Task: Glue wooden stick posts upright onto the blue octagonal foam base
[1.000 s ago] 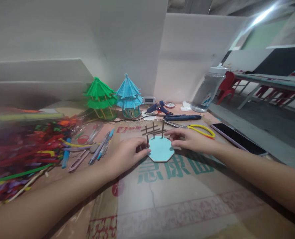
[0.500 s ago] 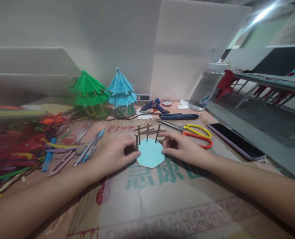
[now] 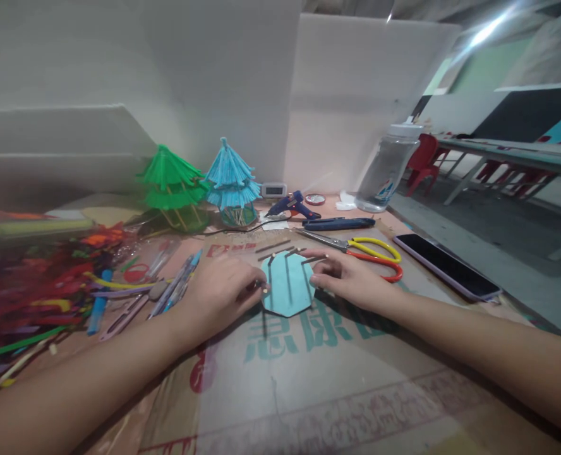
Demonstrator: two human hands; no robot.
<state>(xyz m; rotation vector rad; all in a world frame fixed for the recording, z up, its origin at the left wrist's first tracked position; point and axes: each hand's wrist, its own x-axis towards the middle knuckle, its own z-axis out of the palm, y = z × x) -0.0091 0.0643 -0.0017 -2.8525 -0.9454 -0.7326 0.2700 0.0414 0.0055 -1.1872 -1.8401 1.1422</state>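
A light blue octagonal board (image 3: 287,291) with several short brown sticks fixed near its edge is in the middle of the head view. It is tilted, so the sticks point toward the camera and lay dark shadows across it. Its left edge is pinched by my left hand (image 3: 226,284), whose fingertips are beside the leftmost stick. My right hand (image 3: 349,275) has thumb and curled fingers closed on the right edge. Loose brown sticks (image 3: 275,249) lie just behind the board, partly hidden by it.
Scissors (image 3: 375,253), a phone (image 3: 446,265) and a bottle (image 3: 387,167) are on the right. Behind are a glue gun (image 3: 292,203), a blue-handled tool (image 3: 338,224), and green (image 3: 174,183) and blue (image 3: 233,177) paper-roofed models. Pens (image 3: 179,281) and colourful scraps (image 3: 34,284) lie left.
The board has been tipped; its sticks, upright before, now lean toward the camera. Both hands keep their grip on its edges. The camera view has shifted slightly.
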